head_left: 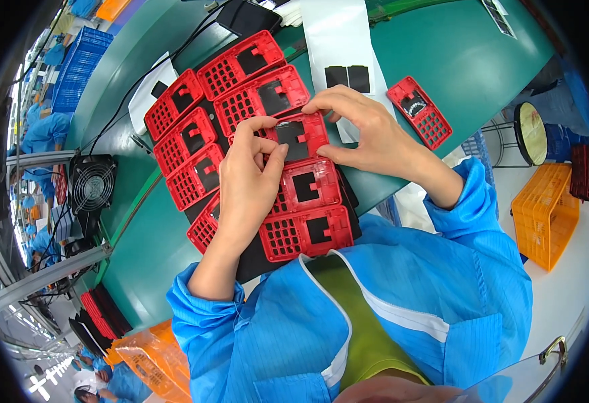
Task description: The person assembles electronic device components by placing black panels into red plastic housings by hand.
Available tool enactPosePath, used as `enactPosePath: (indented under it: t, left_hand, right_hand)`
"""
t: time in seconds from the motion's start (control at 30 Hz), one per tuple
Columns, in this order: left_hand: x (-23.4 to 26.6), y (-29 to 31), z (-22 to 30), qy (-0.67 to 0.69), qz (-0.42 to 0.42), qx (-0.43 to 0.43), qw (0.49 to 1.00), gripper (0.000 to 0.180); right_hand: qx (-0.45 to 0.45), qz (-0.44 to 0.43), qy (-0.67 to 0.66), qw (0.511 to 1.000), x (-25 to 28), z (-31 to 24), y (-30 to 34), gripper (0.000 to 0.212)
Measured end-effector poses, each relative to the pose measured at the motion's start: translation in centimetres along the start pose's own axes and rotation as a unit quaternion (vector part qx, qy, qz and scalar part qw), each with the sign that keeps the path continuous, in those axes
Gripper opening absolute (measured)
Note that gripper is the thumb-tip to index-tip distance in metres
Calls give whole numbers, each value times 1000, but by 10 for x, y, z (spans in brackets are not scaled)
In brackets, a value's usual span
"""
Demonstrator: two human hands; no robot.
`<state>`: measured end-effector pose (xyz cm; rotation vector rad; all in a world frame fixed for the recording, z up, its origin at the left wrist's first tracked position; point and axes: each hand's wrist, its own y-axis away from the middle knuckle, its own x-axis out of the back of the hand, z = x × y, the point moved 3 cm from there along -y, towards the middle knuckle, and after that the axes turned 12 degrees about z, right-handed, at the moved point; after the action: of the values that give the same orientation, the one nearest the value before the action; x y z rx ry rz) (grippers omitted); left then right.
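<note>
Several red plastic phone housings (pixel 308 233), each with keypad holes and a window, lie in two rows on a black board (pixel 249 263). My left hand (pixel 249 181) is over the middle housing of the right-hand row. Its thumb and fingers are curled together at the left edge of a black square film (pixel 292 140) in the window; whatever sits between the fingertips is hidden. With thumb and forefinger on opposite edges, my right hand (pixel 368 131) grips the right end of this red phone housing (pixel 316 133).
Two black film squares (pixel 347 78) lie on a white sheet (pixel 335 33) beyond my right hand. A separate red housing (pixel 431 127) rests on the green table (pixel 435 47) to the right. At left stand a small fan (pixel 93 187) and cables; an orange crate (pixel 543 215) is at far right.
</note>
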<state>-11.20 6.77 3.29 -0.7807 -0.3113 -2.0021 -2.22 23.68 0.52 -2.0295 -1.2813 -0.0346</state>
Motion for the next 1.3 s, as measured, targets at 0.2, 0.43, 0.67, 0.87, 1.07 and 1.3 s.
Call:
enactPosePath:
  t: [0.2,0.43,0.67,0.87,1.07,1.3]
  left_hand:
    - [-1,-1,1,8,-5,10,1000,32]
    - [-2,0,1,-13,9,-11,1000,34]
    - [-5,3,3,-35,25,-64,997,37]
    - [-2,7,5,-39,29,-71,996,38]
    - [20,18,-1,-44,48,-71,995,44]
    - [29,19,-19,4,43,-20,999,40]
  right_hand:
    - [-14,6,-8,1000,1,1,0,49]
    - [37,12,1,999,0,-2,0,46]
    - [99,-7,43,994,0,-2,0,39]
    - [121,-35,48,991,-1,-3,-5,42]
    - [116,-81,118,983,-3,-9,-11,47]
    - [200,-124,147,961,-21,-15,-21,54]
